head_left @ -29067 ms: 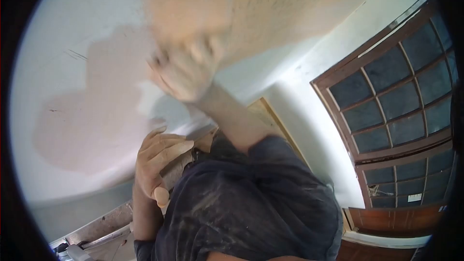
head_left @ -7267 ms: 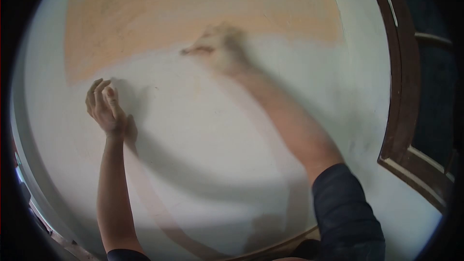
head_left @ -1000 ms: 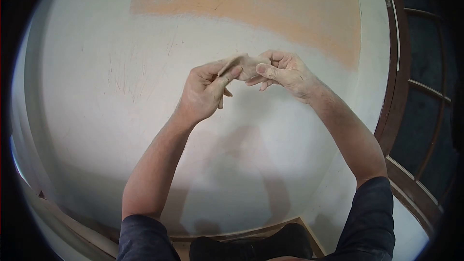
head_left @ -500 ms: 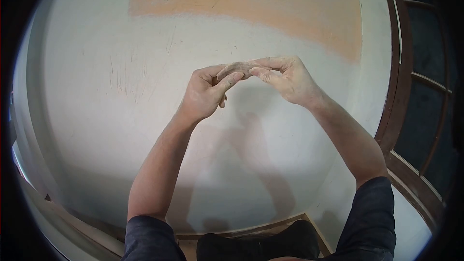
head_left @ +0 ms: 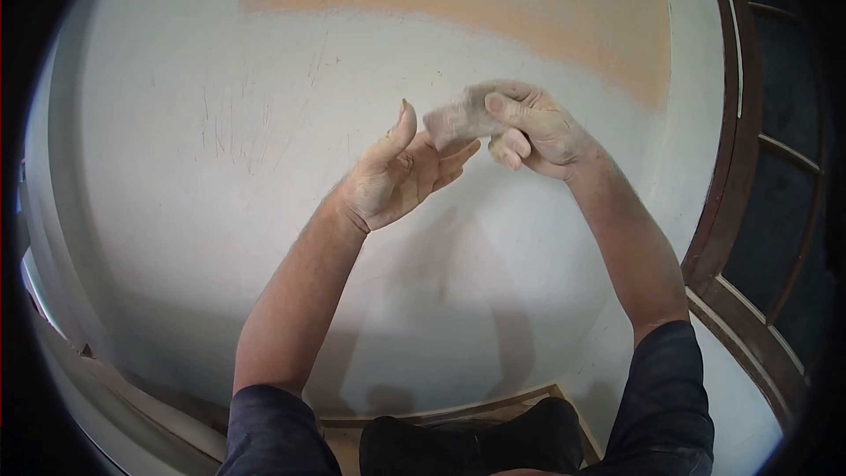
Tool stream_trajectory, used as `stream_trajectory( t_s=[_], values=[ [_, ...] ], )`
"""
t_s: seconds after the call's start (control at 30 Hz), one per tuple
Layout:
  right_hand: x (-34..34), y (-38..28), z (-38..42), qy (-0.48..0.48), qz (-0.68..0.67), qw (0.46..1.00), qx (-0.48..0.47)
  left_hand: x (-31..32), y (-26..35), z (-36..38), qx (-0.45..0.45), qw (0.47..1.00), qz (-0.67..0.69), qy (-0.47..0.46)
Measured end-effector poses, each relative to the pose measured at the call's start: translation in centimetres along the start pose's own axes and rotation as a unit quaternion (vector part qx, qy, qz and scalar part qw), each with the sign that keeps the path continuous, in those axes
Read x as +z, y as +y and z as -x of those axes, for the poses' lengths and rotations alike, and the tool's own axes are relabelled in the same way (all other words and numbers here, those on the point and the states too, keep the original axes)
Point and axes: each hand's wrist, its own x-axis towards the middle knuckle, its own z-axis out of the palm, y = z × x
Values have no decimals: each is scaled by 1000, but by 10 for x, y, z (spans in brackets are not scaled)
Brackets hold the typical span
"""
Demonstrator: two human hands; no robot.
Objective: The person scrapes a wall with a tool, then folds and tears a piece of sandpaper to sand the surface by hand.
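A dusty, grey-brown folded piece of sandpaper (head_left: 456, 121) is pinched between the thumb and fingers of my right hand (head_left: 539, 128). Its loose end points left. My left hand (head_left: 392, 172) is open just below and left of that end, palm turned up, thumb raised and fingers stretched toward the right hand. The fingertips overlap the lower edge of the sandpaper in this view. Pale dust coats both hands. Behind them stands a white wall (head_left: 159, 211) with a bare orange patch (head_left: 529, 9) at the top.
Thin scratch marks (head_left: 233, 128) run down the wall at left. A brown-framed glazed door or window (head_left: 736, 203) is on the right. Wooden edging (head_left: 423, 427) lies along the floor below, by my dark-clad legs (head_left: 471, 445).
Half a second ago both hands gripped the sandpaper. Now my left hand has let go and spread its fingers, while my right hand holds the sandpaper alone, turned toward the left.
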Motion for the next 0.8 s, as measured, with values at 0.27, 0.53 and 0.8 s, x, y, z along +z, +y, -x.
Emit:
stream_trajectory(
  t_s=[0.27,0.53,0.8],
  values=[
    [-12,22,-18,-8,332,943,-4,0,-3,0,-24,972,-155,176],
    [-5,59,13,21,170,985,0,-1,-18,3,11,845,-466,261],
    [-18,90,30,56,85,993,55,-12,-38,13,-22,943,-250,217]
  ],
)
